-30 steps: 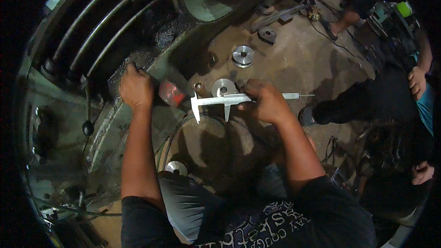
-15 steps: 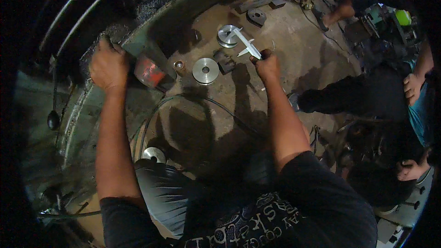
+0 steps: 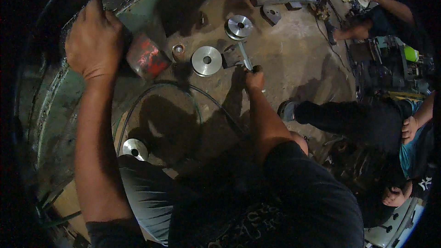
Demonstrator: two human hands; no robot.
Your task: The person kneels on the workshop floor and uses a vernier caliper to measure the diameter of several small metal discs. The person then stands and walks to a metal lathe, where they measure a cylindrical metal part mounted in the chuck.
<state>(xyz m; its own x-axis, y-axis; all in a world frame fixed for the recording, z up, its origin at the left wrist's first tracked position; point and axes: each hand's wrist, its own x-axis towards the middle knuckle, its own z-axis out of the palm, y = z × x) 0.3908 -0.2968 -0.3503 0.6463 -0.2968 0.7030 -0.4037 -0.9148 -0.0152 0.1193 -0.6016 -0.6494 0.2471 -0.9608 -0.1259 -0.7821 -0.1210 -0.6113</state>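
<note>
My right hand (image 3: 255,79) is closed around the end of a metal vernier caliper (image 3: 246,58), whose jaws point away from me. Just beyond its tip lies a shiny grooved pulley (image 3: 246,24). A second silver pulley (image 3: 199,64) with a centre hole lies to the left, beside a dark metal block (image 3: 233,55). Up at the left, my left hand (image 3: 94,41) is curled over the edge of a big green machine (image 3: 59,87); its fingertips are hidden. A worn red-painted metal part (image 3: 149,59) is right of that hand, close to a small ring-shaped piece (image 3: 178,50).
A third pulley (image 3: 135,149) lies by my knee. A dark cable (image 3: 158,84) loops across the floor. Flat metal pieces (image 3: 271,14) lie at the back. To the right are a person's dark-trousered leg (image 3: 340,115) and hand (image 3: 409,129); another person's arm (image 3: 395,8) shows far right.
My right hand has drawn the caliper back toward me, off the far pulley. The whole view has shifted. My left hand stays at the machine's edge.
</note>
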